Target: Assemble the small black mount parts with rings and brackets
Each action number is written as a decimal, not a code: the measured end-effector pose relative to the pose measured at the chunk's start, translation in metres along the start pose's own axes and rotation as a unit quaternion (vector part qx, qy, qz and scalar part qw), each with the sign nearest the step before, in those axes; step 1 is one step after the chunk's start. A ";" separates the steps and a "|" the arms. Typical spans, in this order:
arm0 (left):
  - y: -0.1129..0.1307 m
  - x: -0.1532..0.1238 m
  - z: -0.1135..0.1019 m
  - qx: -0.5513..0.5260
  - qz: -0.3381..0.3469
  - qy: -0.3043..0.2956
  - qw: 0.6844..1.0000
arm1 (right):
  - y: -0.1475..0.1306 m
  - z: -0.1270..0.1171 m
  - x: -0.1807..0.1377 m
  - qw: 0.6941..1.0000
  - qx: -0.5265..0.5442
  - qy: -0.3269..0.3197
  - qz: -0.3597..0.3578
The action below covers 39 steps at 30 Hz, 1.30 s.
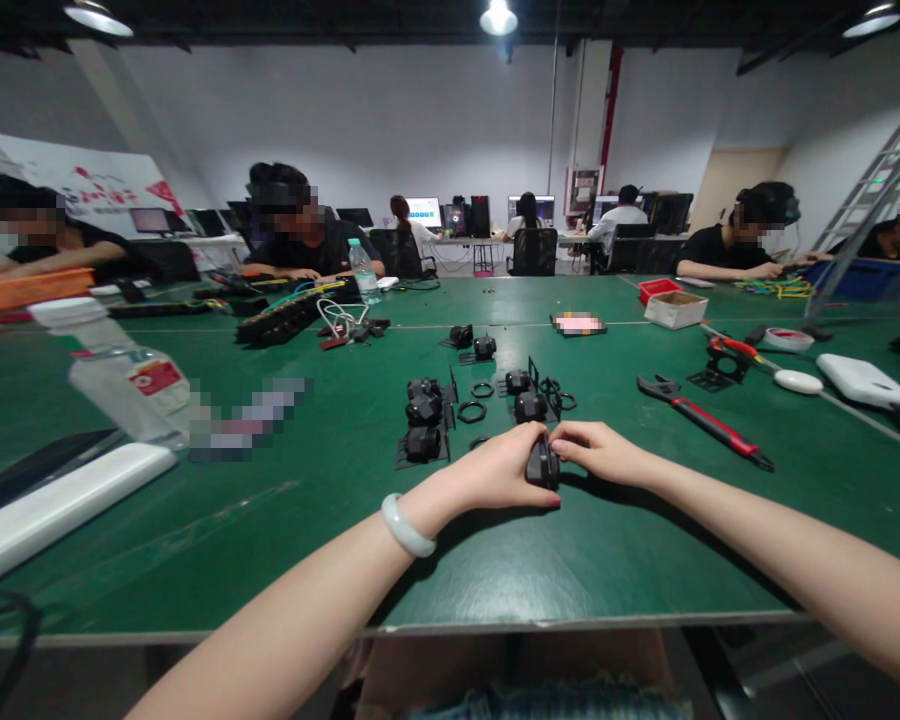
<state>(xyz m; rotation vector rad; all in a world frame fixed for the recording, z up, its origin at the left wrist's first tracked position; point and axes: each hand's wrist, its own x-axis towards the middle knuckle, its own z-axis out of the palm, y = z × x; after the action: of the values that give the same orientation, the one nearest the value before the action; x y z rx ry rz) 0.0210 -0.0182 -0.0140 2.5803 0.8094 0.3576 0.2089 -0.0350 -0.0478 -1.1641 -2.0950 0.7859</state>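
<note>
My left hand [499, 470], a pale bangle at its wrist, is closed around a black cable gland [543, 466] just above the green table. From the other side my right hand [596, 450] pinches the same part with thumb and fingertips. Some of the part is hidden by my fingers. Beyond my left hand, several black glands [424, 408] with flat brackets stand in a cluster. Another gland [530, 406] with a bracket sits just past my hands. Loose black ring nuts [472, 411] lie between these groups, one partly covered by my left hand.
An adjustable wrench [709, 425] with red-black handle lies to the right, near pliers [735, 348] and a white power bank [866, 382]. On the left stand a plastic bottle [124, 375] and a long white case [75, 510]. Farther back are a small box [675, 310] and co-workers.
</note>
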 end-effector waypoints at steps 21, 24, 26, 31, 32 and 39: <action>-0.004 0.000 0.001 -0.001 0.004 -0.006 1.000 | 0.001 0.001 -0.003 0.999 -0.028 -0.018 -0.020; -0.002 0.000 0.001 0.000 -0.003 -0.007 1.000 | 0.000 0.000 -0.002 0.999 -0.024 -0.018 -0.019; -0.001 0.001 0.001 0.002 -0.004 -0.006 1.000 | -0.001 0.000 -0.002 0.999 -0.021 -0.017 -0.018; -0.001 0.001 0.001 0.005 0.000 -0.003 1.000 | -0.001 0.000 -0.001 1.000 -0.020 -0.009 -0.009; -0.001 0.002 0.001 0.005 0.002 -0.004 1.000 | -0.001 0.000 0.000 1.000 -0.021 -0.007 -0.007; 0.001 0.001 0.000 0.000 -0.005 -0.007 1.000 | 0.003 0.001 0.001 1.000 -0.019 -0.006 -0.007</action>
<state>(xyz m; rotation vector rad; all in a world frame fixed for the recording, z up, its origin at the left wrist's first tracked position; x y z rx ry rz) 0.0222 -0.0182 -0.0135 2.5759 0.8172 0.3362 0.2091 -0.0332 -0.0501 -1.1650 -2.1340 0.7515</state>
